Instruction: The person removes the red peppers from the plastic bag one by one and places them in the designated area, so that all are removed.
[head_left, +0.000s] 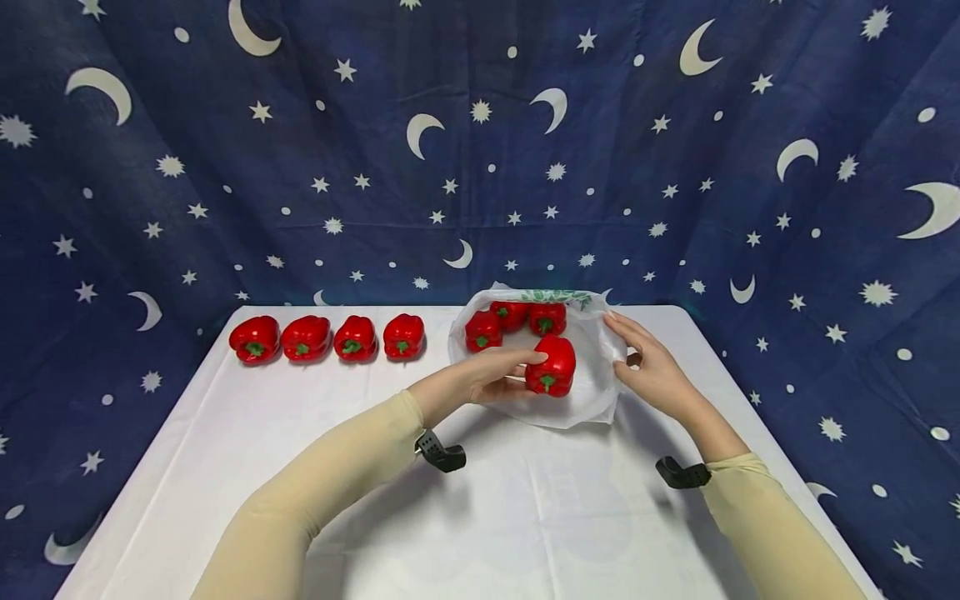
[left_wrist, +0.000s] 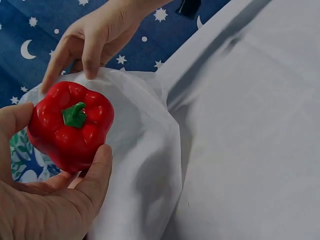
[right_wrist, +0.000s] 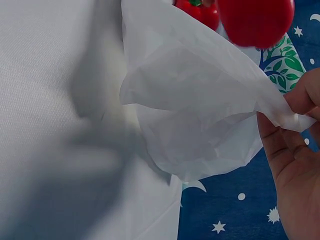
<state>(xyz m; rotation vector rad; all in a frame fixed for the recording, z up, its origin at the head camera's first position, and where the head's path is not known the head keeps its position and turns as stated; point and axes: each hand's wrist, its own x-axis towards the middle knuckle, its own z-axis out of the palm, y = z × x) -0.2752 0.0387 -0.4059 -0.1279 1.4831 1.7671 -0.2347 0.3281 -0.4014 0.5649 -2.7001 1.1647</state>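
A red bell pepper [head_left: 553, 368] with a green stem is gripped between the thumb and fingers of my left hand [head_left: 498, 375], over the mouth of a white plastic bag [head_left: 592, 408]. In the left wrist view, the pepper [left_wrist: 70, 127] shows its stem end to the camera. My right hand [head_left: 651, 367] pinches the bag's right rim; the right wrist view shows the thin plastic [right_wrist: 210, 95] between thumb and fingers of that hand [right_wrist: 300, 165]. Inside the bag lie several more red peppers, among them one at its left [head_left: 483, 331].
Several red bell peppers stand in a row on the white table [head_left: 225, 467], from the far left pepper [head_left: 255, 340] to the one nearest the bag [head_left: 403, 337]. A dark blue curtain [head_left: 480, 167] with moons and stars hangs behind and beside the table.
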